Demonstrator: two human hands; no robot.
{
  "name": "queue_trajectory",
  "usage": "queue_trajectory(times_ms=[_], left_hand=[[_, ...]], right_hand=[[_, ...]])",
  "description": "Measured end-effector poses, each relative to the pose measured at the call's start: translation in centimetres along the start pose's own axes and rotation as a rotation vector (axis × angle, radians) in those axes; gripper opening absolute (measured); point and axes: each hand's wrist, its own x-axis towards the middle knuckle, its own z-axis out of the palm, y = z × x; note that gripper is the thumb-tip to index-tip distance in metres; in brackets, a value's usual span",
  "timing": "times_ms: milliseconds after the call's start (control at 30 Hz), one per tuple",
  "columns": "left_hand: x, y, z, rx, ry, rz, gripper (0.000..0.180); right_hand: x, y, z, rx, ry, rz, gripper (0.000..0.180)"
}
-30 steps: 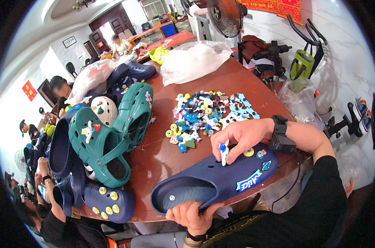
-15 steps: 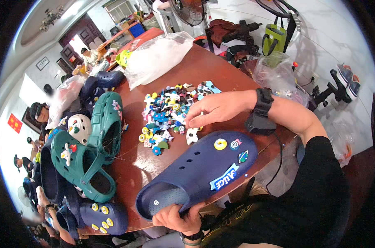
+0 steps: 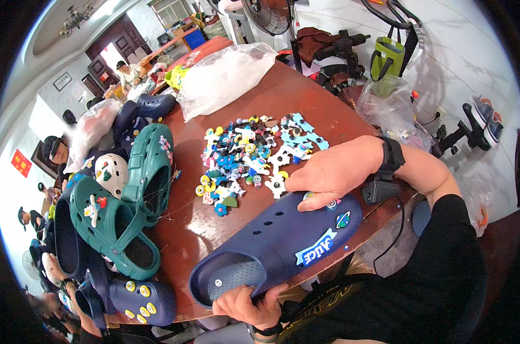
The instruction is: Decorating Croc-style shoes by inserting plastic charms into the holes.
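Observation:
My left hand (image 3: 249,305) grips the heel rim of a navy clog (image 3: 257,246), its fingers over the edge. The clog lies tilted at the table's front edge, toe to the right. On its upper are a planet charm (image 3: 342,219) and a blue name-banner charm (image 3: 316,247). My right hand (image 3: 331,172) is over the toe, partly covering a round yellow charm and a swirl charm (image 3: 333,203). Its index finger and thumb are apart, the index tip close to a white animal-shaped charm (image 3: 276,184). Its other fingers are hidden. Beyond lies a pile of small charms (image 3: 237,152).
Green clogs (image 3: 96,221) with charms are stacked at the left, beside a white clog (image 3: 112,172) and a navy clog with yellow charms (image 3: 142,301). A clear plastic bag (image 3: 225,80) lies farther back on the red-brown table (image 3: 306,94). Other people sit along the far left.
My right hand has moved from the charm pile toward me and right, onto the clog's toe. Light-blue charms now show at the pile's right side. My left hand keeps its grip.

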Motion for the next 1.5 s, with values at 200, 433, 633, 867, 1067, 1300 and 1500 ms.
queue_trajectory(times_ms=[200, 433, 633, 867, 1067, 1300, 1500], left_hand=[[-0.1, 0.2, 0.3, -0.035, 0.027, -0.006, 0.060], [0.5, -0.3, 0.5, 0.033, 0.037, -0.047, 0.060], [0.4, -1.4, -0.8, 0.082, -0.046, -0.146, 0.058], [1.6, -0.7, -1.2, 0.084, -0.117, -0.133, 0.050], [1.9, -0.4, -1.2, 0.008, -0.097, -0.157, 0.052], [2.3, -0.4, -1.0, -0.037, -0.054, -0.176, 0.047], [2.2, -0.5, -1.1, -0.053, -0.043, -0.166, 0.046]], right_hand=[[0.8, 2.5, 1.5, -0.003, 0.192, -0.063, 0.020], [1.2, 4.1, 1.2, 0.211, 0.359, -0.185, 0.031], [1.3, 2.9, 0.5, 0.239, 0.231, -0.371, 0.044], [1.2, 2.1, 2.5, 0.159, 0.457, -0.352, 0.028], [1.2, 0.0, 2.7, 0.126, 0.579, -0.233, 0.016], [2.9, -0.3, 3.1, 0.079, 0.658, -0.169, 0.026], [2.8, 0.3, 3.4, 0.048, 0.650, -0.164, 0.029]])
